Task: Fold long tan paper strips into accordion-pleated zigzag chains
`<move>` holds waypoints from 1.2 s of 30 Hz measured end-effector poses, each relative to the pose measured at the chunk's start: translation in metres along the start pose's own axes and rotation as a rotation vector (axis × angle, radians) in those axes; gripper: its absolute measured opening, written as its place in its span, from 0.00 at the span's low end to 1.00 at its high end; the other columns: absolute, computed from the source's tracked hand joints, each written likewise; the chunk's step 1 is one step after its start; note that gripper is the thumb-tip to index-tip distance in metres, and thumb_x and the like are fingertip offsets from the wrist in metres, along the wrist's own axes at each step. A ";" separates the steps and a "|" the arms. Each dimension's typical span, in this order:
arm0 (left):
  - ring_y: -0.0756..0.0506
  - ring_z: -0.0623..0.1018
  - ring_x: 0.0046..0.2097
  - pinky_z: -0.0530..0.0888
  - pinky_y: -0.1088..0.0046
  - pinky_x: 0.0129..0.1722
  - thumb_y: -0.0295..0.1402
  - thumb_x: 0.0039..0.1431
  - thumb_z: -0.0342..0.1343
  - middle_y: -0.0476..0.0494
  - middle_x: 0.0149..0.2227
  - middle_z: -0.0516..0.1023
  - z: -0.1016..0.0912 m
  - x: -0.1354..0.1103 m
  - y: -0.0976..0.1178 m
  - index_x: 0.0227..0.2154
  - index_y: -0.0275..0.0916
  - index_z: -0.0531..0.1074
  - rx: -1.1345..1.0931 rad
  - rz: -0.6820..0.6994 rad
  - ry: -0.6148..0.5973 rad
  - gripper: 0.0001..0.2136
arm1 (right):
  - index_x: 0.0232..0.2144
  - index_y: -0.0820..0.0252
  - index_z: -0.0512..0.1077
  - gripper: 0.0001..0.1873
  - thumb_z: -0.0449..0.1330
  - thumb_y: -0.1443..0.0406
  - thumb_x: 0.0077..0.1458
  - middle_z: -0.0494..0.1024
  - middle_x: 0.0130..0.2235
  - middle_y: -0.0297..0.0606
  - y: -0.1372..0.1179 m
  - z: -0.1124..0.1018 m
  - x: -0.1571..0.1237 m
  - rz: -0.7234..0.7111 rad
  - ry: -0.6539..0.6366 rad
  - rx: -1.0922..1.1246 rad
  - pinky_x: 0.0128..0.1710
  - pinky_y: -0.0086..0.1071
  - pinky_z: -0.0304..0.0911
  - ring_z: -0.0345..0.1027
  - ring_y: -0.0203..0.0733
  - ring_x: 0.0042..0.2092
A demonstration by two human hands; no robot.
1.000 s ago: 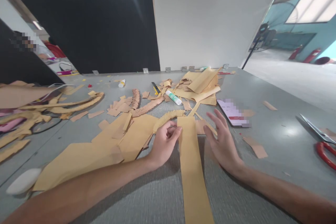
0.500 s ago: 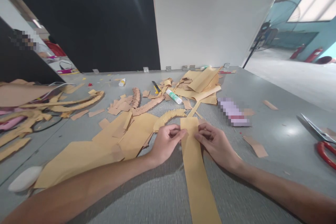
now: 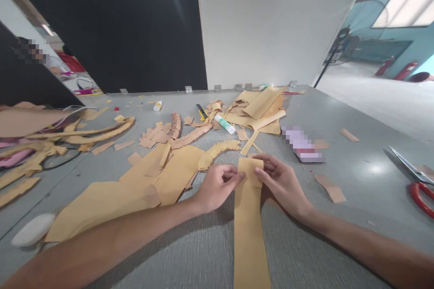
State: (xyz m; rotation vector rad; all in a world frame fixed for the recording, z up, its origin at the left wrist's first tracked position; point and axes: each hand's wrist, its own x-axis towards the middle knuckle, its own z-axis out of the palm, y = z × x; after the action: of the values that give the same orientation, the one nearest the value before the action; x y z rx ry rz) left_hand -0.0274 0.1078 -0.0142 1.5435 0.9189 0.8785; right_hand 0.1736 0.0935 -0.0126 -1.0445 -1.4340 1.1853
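Observation:
A long tan paper strip [image 3: 250,226] runs from the bottom edge up the middle of the grey table [image 3: 352,198]. My left hand [image 3: 217,186] pinches the strip's far end from the left side. My right hand [image 3: 282,183] pinches the same end from the right, thumb on top. The strip's top end is lifted slightly and bent over between my fingers. A pleated paper arc [image 3: 219,151] lies just beyond my hands.
Tan paper sheets [image 3: 111,198] and scraps cover the left and middle. A glue stick [image 3: 224,125] and a yellow cutter [image 3: 201,112] lie further back, a phone [image 3: 301,144] to the right, red-handled scissors [image 3: 415,180] at the far right, a paper pile [image 3: 259,108] near the wall.
My right hand came in from open beside the strip and closed on its far end. Both hands then drew the end nearer and folded it over.

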 end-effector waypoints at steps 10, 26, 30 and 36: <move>0.49 0.71 0.27 0.65 0.76 0.25 0.45 0.62 0.59 0.46 0.28 0.74 0.004 -0.005 0.006 0.33 0.36 0.75 -0.009 0.011 -0.109 0.15 | 0.33 0.59 0.78 0.15 0.65 0.53 0.59 0.80 0.33 0.38 0.000 0.001 0.001 0.011 0.087 -0.141 0.31 0.32 0.66 0.72 0.41 0.33; 0.51 0.64 0.27 0.59 0.75 0.26 0.45 0.67 0.53 0.50 0.23 0.65 0.000 -0.005 0.005 0.24 0.35 0.70 0.102 0.097 0.107 0.20 | 0.41 0.58 0.74 0.19 0.51 0.52 0.68 0.75 0.33 0.35 -0.007 0.004 -0.005 0.038 -0.105 -0.206 0.30 0.31 0.62 0.68 0.40 0.32; 0.50 0.68 0.27 0.62 0.75 0.26 0.46 0.67 0.53 0.49 0.25 0.69 -0.001 -0.005 0.006 0.28 0.36 0.73 0.079 0.064 0.143 0.19 | 0.26 0.57 0.65 0.22 0.53 0.50 0.67 0.64 0.25 0.30 -0.003 0.004 -0.007 0.028 -0.143 -0.241 0.25 0.29 0.55 0.59 0.36 0.27; 0.50 0.70 0.27 0.65 0.76 0.26 0.44 0.65 0.57 0.50 0.25 0.70 0.003 -0.003 0.006 0.33 0.38 0.71 -0.058 0.045 0.062 0.14 | 0.38 0.56 0.70 0.18 0.47 0.53 0.71 0.75 0.33 0.37 0.000 0.001 -0.008 -0.073 0.076 -0.289 0.30 0.33 0.67 0.71 0.42 0.33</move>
State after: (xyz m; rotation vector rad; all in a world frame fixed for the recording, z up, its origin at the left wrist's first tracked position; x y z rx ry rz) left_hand -0.0250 0.1034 -0.0086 1.4995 0.8980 0.9820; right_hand 0.1739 0.0857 -0.0138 -1.2089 -1.6001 0.8935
